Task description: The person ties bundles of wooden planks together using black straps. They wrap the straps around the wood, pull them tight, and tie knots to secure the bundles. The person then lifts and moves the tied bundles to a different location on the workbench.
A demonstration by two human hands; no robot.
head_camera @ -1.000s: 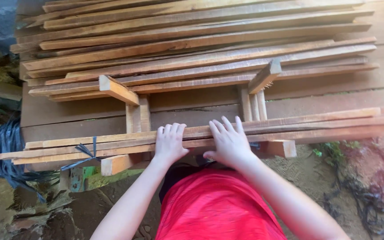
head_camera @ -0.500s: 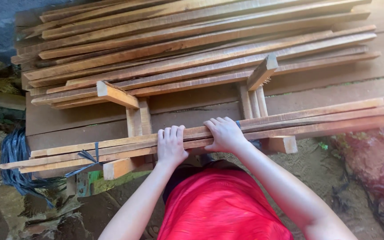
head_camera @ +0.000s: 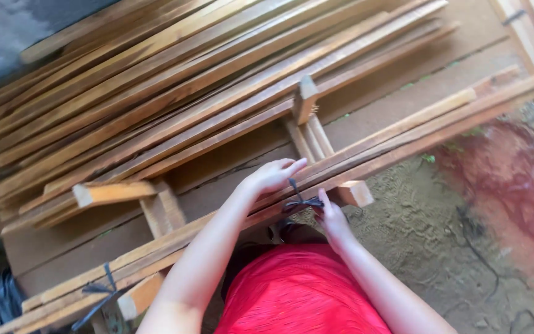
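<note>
Standing right behind them here: closest in, the person's right hand [head_camera: 330, 218] sits at the near edge of a long bundle of thin brown wooden slats [head_camera: 403, 133], fingers curled together around the tail of a thin black strap [head_camera: 301, 201] wrapped round the bundle. Looks pinched on it, though the fingertips are partly hidden, so I can't swear to it. Just past it, on top of the same bundle, the left hand [head_camera: 273, 176] lies over the slats with fingers loosely together, index pointing along the wood, touching right by the strap. Both hands are basically at the knot, right one nearer. The bundle's long axis runs off diagonally, up and away to the right of the hands, down to their left where a second black tie [head_camera: 97, 289] sits. Beyond the hands, a short wooden cross block [head_camera: 305, 98], then the big stack of long slats [head_camera: 156, 86].
</note>
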